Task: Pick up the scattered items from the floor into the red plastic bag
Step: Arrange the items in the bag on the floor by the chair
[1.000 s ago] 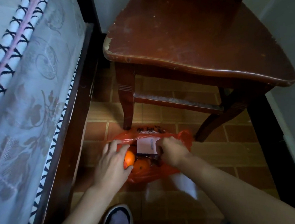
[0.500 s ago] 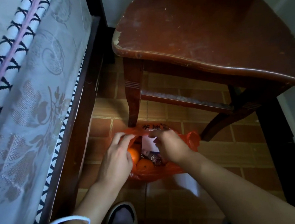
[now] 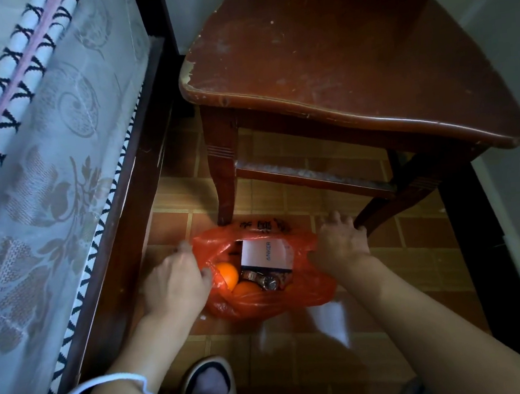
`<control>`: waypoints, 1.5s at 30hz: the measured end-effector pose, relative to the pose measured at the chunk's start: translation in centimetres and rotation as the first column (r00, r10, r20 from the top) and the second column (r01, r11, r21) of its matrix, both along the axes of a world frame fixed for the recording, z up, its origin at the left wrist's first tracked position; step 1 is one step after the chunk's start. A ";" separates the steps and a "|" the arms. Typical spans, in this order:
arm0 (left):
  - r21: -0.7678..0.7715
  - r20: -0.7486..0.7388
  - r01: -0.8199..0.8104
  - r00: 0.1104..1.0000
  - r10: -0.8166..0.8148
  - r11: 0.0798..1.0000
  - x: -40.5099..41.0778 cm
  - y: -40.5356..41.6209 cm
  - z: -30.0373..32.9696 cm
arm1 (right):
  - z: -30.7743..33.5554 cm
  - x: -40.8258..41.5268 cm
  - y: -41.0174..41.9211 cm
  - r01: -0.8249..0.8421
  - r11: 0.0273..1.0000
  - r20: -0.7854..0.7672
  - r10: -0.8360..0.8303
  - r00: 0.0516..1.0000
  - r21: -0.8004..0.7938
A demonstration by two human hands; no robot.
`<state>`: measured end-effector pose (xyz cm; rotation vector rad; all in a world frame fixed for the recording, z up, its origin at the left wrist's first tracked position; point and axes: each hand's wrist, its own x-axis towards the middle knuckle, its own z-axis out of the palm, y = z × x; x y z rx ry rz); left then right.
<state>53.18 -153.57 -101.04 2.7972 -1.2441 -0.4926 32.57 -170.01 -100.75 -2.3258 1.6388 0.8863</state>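
A red plastic bag (image 3: 271,299) is lying open on the tiled floor (image 3: 413,240), between the fingers of both hands. The left hand (image 3: 175,286) and right hand (image 3: 341,243) are each grasping a bag edge. Inside are sitting two oranges (image 3: 227,273), a white box (image 3: 265,254) and a wristwatch (image 3: 264,281).

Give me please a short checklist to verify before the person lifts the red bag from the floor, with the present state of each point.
1. Bag mouth open: ok, the red plastic bag gapes between both hands.
2. Items inside: ok, white box, two oranges, wristwatch lie within.
3. Left hand grip: ok, it pinches the bag's left edge.
4. Right hand grip: cannot tell, fingers hidden behind the bag edge.
5. Nothing left on floor: cannot tell, the area under the chair is only partly visible.
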 end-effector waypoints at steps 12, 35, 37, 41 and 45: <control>-0.579 -0.241 0.018 0.951 -0.193 0.815 -2.0 -0.2 3.7 | 6.5 -2.7 -0.8 0.241 0.968 0.334 -0.203 0.921 -0.075; -0.723 -0.155 0.059 0.957 -0.245 0.689 -2.7 -1.7 7.6 | 11.3 -4.0 0.9 0.120 0.984 0.936 -0.163 0.312 0.132; -0.767 -0.135 0.061 0.958 -0.254 0.639 -2.8 -2.2 8.5 | 11.6 -3.2 0.9 0.112 0.991 0.949 -0.107 0.296 0.077; -0.789 -0.168 0.031 0.950 -0.263 0.614 -3.0 -3.7 10.5 | 13.0 -1.5 0.7 0.107 0.992 0.939 0.023 0.344 -0.064; -0.724 -0.207 0.029 0.944 -0.257 0.690 -2.6 -4.5 12.5 | 14.9 -0.9 0.8 0.064 0.998 0.917 -0.020 0.399 -0.006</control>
